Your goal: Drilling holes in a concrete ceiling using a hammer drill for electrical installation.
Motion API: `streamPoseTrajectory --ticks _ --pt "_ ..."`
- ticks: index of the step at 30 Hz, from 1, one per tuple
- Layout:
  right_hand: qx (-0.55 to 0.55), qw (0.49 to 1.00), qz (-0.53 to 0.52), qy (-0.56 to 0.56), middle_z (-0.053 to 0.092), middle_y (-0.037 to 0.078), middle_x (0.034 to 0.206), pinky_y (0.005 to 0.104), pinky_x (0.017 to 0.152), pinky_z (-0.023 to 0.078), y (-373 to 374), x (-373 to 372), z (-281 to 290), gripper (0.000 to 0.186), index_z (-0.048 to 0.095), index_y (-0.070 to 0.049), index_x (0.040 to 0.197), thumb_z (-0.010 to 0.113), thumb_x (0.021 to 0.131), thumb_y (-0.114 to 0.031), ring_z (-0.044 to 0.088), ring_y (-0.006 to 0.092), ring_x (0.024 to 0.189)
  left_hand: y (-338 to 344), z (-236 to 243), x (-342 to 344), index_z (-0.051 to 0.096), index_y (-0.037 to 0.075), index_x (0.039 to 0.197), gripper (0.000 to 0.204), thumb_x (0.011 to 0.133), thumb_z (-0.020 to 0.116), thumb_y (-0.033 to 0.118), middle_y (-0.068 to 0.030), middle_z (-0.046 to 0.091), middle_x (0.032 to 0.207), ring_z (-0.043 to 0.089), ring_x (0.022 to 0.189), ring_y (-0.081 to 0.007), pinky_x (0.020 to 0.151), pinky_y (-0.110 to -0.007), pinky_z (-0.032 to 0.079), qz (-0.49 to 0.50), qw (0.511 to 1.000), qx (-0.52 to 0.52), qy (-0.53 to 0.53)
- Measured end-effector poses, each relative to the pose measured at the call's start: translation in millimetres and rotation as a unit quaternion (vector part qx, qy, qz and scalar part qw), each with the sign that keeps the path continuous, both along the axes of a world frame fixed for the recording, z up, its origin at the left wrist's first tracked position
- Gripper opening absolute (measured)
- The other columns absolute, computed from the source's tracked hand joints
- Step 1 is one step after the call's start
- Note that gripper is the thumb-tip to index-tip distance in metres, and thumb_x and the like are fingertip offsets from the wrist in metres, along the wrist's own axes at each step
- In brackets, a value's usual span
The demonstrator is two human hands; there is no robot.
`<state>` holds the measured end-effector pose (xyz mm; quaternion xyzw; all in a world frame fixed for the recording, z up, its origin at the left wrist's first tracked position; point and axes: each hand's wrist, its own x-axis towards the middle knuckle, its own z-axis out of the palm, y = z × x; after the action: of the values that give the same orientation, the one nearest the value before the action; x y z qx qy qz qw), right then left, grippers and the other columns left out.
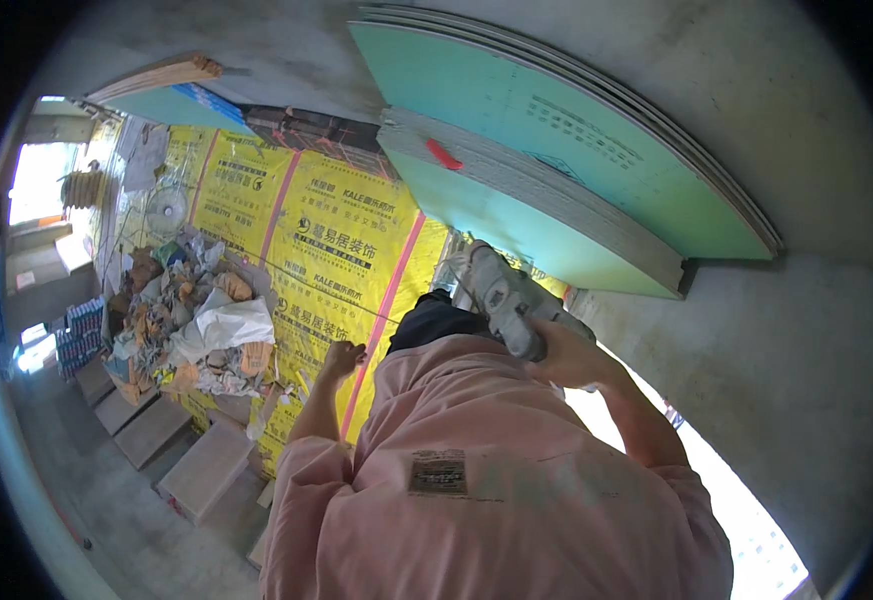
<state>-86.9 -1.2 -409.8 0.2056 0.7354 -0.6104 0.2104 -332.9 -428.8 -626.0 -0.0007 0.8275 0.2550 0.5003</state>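
Observation:
My right hand (564, 356) is wrapped round a bulky, dusty grey object (501, 300) in front of my body. This object has a rounded end by my fingers and worn, lumpy sides; its exact kind cannot be made out. Beside my left hip, my left hand (344, 358) hangs with its fingers curled in, and nothing shows in it. Below both hands, a yellow printed floor sheet (331, 240) with pink tape strips covers the floor. Dark trousers (436, 322) show just beyond the hem of my pink shirt.
Stacked green boards (556, 120) lean at the upper right, with a red piece (443, 154) on a board edge. A rubble heap (181, 310) with sacks lies left, beside flat grey slabs (206, 468). Wooden planks (161, 78) lean farther off. A thin cord (301, 276) crosses the sheet.

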Motion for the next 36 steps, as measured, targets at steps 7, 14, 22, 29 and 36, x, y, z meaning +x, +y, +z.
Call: streamPoseTrajectory --ticks 7,14,22,29,36 --pt "-0.019 0.999 0.042 0.008 0.067 0.021 0.108 0.0420 0.087 0.050 10.4 -7.2 7.1 0.059 0.054 -0.001 0.128 0.069 0.073 -0.016 0.065 0.0343 0.100 -7.6 18.9 1.4 0.064 0.005 0.089 0.026 0.095 0.063 0.031 -0.0062 0.071 0.085 0.069 0.074 -0.0170 0.058 -0.032 0.048 0.134 0.991 -0.018 -0.005" --pt "0.036 0.998 0.025 -0.049 0.067 0.021 0.106 0.0432 0.082 0.051 -10.3 -29.1 12.1 0.056 0.056 -0.003 0.125 0.071 0.074 -0.018 0.066 0.0357 0.096 25.5 -15.9 -40.6 0.062 0.007 0.104 0.024 0.095 0.062 0.030 -0.0036 0.069 0.095 0.067 0.083 -0.0171 0.067 -0.034 0.048 0.087 0.994 0.006 -0.069" --pt "0.134 0.986 0.037 -0.090 0.068 0.023 0.098 0.0484 0.077 0.051 -42.0 -55.1 -5.0 0.049 0.061 -0.005 0.113 0.072 0.069 -0.024 0.064 0.0429 0.092 59.0 1.5 -135.4 0.065 0.005 0.103 0.020 0.096 0.060 0.023 -0.0055 0.070 0.093 0.068 0.082 -0.0156 0.064 -0.031 0.049 0.085 0.990 0.109 -0.023" --pt "0.143 0.986 0.015 -0.080 0.070 0.020 0.100 0.0484 0.081 0.052 -19.2 -21.2 -5.5 0.060 0.063 -0.011 0.117 0.075 0.075 -0.052 0.066 0.0404 0.093 -3.4 -21.0 -138.8 0.060 0.007 0.105 0.017 0.097 0.060 0.021 -0.0046 0.065 0.086 0.062 0.067 -0.0141 0.051 -0.027 0.042 0.169 0.980 0.090 -0.060" --pt "0.106 0.994 0.000 0.006 0.066 0.025 0.115 0.0444 0.094 0.050 44.9 54.7 -44.0 0.070 0.057 -0.002 0.129 0.075 0.072 -0.037 0.064 0.0389 0.108 6.3 -30.3 16.9 0.060 0.019 0.106 0.016 0.093 0.064 0.029 0.0001 0.069 0.097 0.065 0.082 -0.0153 0.065 -0.033 0.047 0.233 0.970 0.032 -0.055"
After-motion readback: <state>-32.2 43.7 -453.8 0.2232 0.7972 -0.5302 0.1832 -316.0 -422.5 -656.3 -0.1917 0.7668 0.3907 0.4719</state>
